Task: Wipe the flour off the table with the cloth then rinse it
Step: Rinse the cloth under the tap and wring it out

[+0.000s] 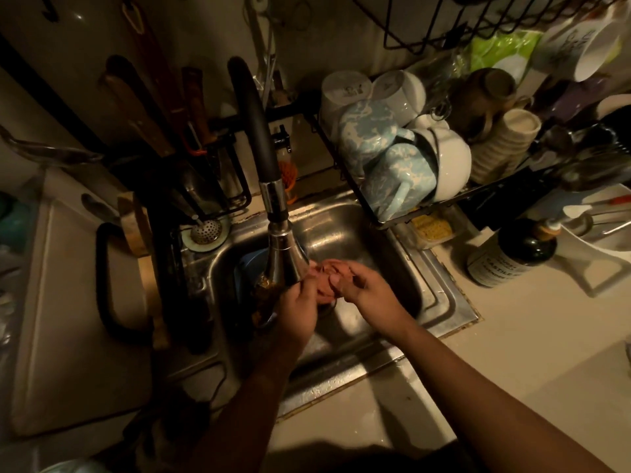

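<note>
Cloth (326,279), pinkish and bunched up, sits between both hands over the sink (447,295), just beside the tap head (283,257). From the head view, the wiping looks finished and the rinse seems under way. The pale worktop (532,353) to the right shows no obvious flour, though the light is dim. I cannot tell whether water is running. Both forearms reach forward and down into the basin. The left hand (300,308) curls its grip around the cloth's left side, and the right hand (367,290) pinches the right side with bent fingers.
</note>
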Motion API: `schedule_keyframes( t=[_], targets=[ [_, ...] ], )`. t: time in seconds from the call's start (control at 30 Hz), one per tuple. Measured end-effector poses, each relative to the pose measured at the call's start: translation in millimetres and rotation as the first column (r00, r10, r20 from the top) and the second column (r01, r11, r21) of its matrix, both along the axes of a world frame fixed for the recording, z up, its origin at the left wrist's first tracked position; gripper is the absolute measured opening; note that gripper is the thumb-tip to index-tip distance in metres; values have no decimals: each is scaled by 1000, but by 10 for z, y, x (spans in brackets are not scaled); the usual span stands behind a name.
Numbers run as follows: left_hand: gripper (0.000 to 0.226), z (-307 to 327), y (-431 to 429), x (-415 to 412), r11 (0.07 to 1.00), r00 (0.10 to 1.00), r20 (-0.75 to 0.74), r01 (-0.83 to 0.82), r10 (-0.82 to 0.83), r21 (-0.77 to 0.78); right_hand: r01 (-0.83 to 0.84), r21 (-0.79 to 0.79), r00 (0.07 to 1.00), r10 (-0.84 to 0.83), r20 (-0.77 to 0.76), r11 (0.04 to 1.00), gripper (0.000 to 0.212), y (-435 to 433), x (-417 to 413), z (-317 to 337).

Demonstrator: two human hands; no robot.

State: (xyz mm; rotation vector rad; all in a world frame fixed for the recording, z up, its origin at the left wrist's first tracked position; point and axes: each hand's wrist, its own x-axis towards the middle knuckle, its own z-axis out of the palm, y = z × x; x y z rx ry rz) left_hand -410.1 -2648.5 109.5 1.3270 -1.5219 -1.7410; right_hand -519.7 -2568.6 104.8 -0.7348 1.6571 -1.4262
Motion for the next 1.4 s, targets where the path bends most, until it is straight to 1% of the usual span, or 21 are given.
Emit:
schedule_keyframes(
  t=[0.03,0.07,0.13,0.17,0.2,0.27,0.37,0.43,0.5,0.6,0.63,0.67,0.7,0.73,0.8,0.93,1.0,1.07,1.2,1.33,1.4],
  targets=[
    [17,50,-27,29,999,999,-20,31,-31,16,-21,-13,1000,21,14,1000,38,47,-58,60],
    [18,115,-44,67,997,996,-46,78,-77,17,-45,-24,999,45,3,999,35,98,-122,85],
    [37,248,-47,153,969,965,-82,249,-248,-1,-88,-23,994,87,-72,996,25,195,-185,158],
    [40,291,-44,175,942,939,-72,336,-337,-25,-98,-10,992,97,-79,995,21,212,-207,170],
    [38,320,-34,178,908,908,-37,415,-418,-61,-103,6,992,103,-74,995,18,209,-223,188],
    [27,441,20,177,874,876,-35,477,-482,-97,-116,16,986,117,-116,993,15,220,-223,303],
    [30,610,55,186,889,881,-125,451,-457,-77,-122,-16,982,119,-145,992,17,224,-216,536],
    [33,683,44,195,887,877,-136,457,-461,-64,-126,-14,983,123,-133,992,20,250,-206,691],
    [28,719,82,204,897,879,-187,441,-438,-28,-152,4,980,151,-130,988,21,298,-186,819],
    [3,728,202,185,940,910,-271,338,-312,50,-200,-26,980,200,-25,979,21,403,-185,962],
    [4,740,241,182,949,912,-302,308,-276,64,-209,-49,977,210,26,977,24,444,-197,993],
    [8,745,270,177,956,910,-332,287,-250,68,-215,-58,974,218,58,975,32,486,-214,1014],
    [10,780,304,174,962,908,-352,266,-226,69,-226,-56,972,229,59,972,39,531,-226,1038],
    [11,799,336,167,967,907,-363,250,-214,56,-243,-53,969,245,26,969,44,583,-231,1070],
    [12,878,428,143,969,896,-381,246,-227,0,-254,-54,967,252,-44,966,45,691,-241,1120],
    [20,1026,638,41,963,888,-377,220,-264,-157,-196,6,976,195,-97,981,52,966,-351,1274],
    [31,1150,746,-27,938,876,-366,231,-316,-258,-180,75,959,192,-209,981,43,1127,-430,1354],
    [34,1298,877,-118,889,837,-357,287,-414,-357,-151,115,939,179,-294,982,31,1314,-464,1414],
    [22,1490,1255,-377,760,769,-260,407,-585,-507,-22,118,916,67,-395,993,17,1818,-480,1522],
    [23,1535,1811,-747,697,706,-216,512,-674,-502,165,93,891,-108,-440,982,22,2554,-628,1635],
    [26,1572,2186,-953,671,652,-213,614,-728,-415,268,86,866,-201,-458,960,26,3013,-711,1710]
  ],
)
